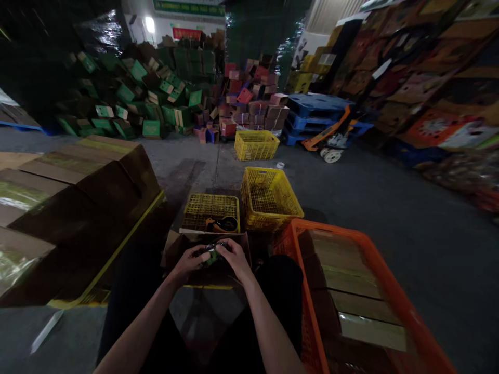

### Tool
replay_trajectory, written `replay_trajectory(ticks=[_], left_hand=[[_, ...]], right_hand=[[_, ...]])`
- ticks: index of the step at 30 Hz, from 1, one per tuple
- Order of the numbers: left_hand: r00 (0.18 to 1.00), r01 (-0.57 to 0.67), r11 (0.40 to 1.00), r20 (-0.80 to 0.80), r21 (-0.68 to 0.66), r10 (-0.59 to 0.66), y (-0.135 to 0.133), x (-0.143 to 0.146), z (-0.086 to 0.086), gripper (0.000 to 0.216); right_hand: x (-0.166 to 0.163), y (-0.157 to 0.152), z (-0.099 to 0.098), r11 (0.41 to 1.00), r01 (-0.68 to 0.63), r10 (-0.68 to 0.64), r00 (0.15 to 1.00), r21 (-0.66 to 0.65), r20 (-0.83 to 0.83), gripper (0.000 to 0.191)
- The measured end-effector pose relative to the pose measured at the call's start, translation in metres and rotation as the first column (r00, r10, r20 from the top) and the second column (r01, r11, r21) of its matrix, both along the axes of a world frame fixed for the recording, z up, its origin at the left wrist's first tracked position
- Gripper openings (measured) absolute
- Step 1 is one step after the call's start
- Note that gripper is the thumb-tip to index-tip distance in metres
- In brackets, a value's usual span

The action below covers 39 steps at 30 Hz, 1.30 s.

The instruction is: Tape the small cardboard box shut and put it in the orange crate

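Between the fingers of both hands is a small, shiny, dark green packet (211, 255); its exact kind is too dark to make out. My left hand (192, 261) grips its left side, and my right hand (233, 255) pinches the right side. Just below them an open cardboard box (171, 248) stands between my knees, its inside mostly in shadow. Beyond the box, a tape dispenser (222, 224) with an orange handle lies on an upturned yellow crate (211, 204).
An open yellow crate (272, 214) stands ahead, with another yellow crate (256, 145) farther off. At right, an orange crate (374, 239) holds cardboard boxes. Stacked cartons (83, 171) rise at left. Blue pallets (314, 106) and an orange pallet jack (325, 137) stand behind.
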<state>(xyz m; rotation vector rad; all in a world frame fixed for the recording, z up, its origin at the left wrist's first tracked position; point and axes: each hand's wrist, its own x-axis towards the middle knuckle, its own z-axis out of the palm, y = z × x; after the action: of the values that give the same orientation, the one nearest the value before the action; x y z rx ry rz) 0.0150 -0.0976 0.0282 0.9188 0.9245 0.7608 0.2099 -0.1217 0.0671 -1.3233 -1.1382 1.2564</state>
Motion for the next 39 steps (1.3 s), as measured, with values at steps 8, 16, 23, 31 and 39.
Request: replay_trajectory(ticks=[8, 16, 23, 31, 39], left_hand=[[0.989, -0.103, 0.992, 0.096, -0.078, 0.11, -0.001, 0.001, 0.002, 0.067], [0.979, -0.189, 0.977, 0.064, -0.097, 0.196, 0.004, 0.001, -0.01, 0.057], [0.981, -0.133, 0.986, 0.125, -0.104, 0.146, 0.001, 0.004, 0.001, 0.069], [0.995, -0.088, 0.995, 0.039, -0.034, 0.09, -0.001, 0.003, 0.007, 0.063], [0.99, -0.13, 0.992, -0.056, 0.011, 0.13, 0.002, 0.0, -0.003, 0.055]], right_hand=[[0.0, 0.002, -0.009, 0.998, 0.047, -0.047, 0.999, 0.038, -0.001, 0.027], [-0.002, 0.004, -0.018, 0.995, 0.1, -0.101, 0.987, -0.013, -0.122, 0.033], [-0.005, 0.007, -0.025, 0.99, 0.114, -0.131, 0.96, -0.08, -0.249, 0.035], [-0.007, 0.004, -0.022, 0.983, 0.063, -0.119, 0.934, -0.172, -0.337, 0.04], [0.0, 0.008, -0.031, 0.985, 0.06, -0.101, 0.962, -0.164, -0.255, 0.051]])
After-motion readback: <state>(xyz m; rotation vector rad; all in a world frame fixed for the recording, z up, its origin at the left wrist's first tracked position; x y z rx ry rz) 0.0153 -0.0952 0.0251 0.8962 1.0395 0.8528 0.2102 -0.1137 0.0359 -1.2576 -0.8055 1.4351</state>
